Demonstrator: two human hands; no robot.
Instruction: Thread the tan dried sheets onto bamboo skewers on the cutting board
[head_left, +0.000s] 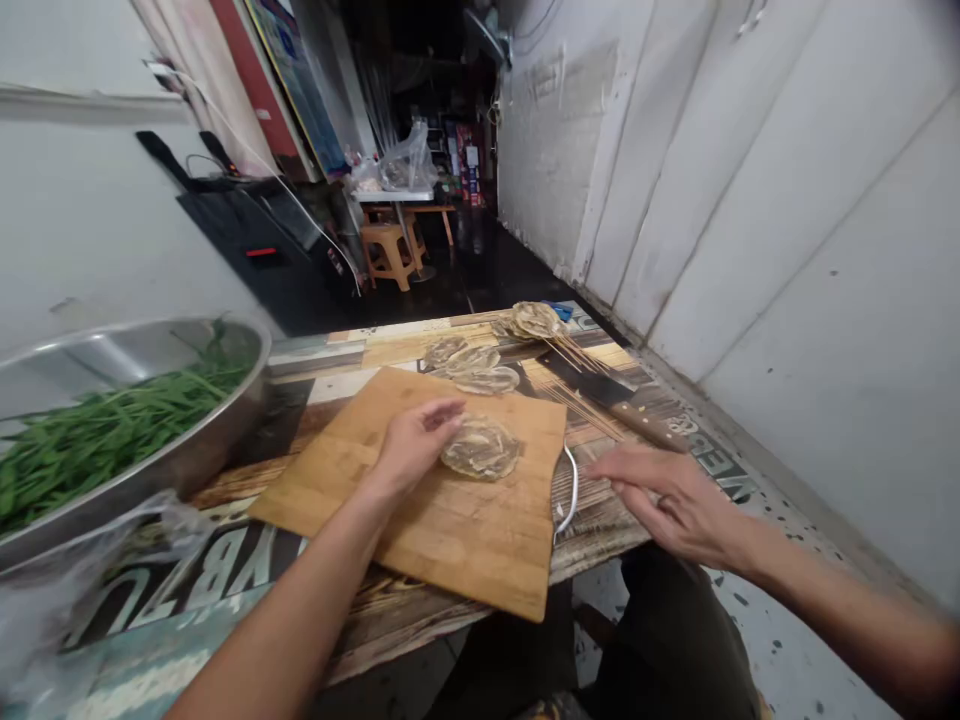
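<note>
1. On my feed, the flat dried food piece [481,446] lies on the wooden cutting board [465,540], toward the board's far right corner; the board rests on the desk [397,345].
2. My left hand [420,440] reaches over the board to the piece's left edge, thumb touching it, fingers half curled; I cannot tell whether they pinch it.
3. My right hand [664,500] is off the board's right side, beyond its white handle [574,490], well apart from the piece. Thumb and forefinger come together; I cannot tell whether they grip anything thin.
4. The piece lies flat, a broad oval. Its slightly longer axis runs across the board, one end at my left hand, the other toward the board's right edge.
5. Beyond the board's far edge I see more dried pieces [484,378]; past its far right corner, bamboo skewers [592,415], a dark-bladed knife [581,378] and a skewered stack [536,320].
6. Left of the board is a metal basin [240,420] of leafy greens [127,430].
</note>
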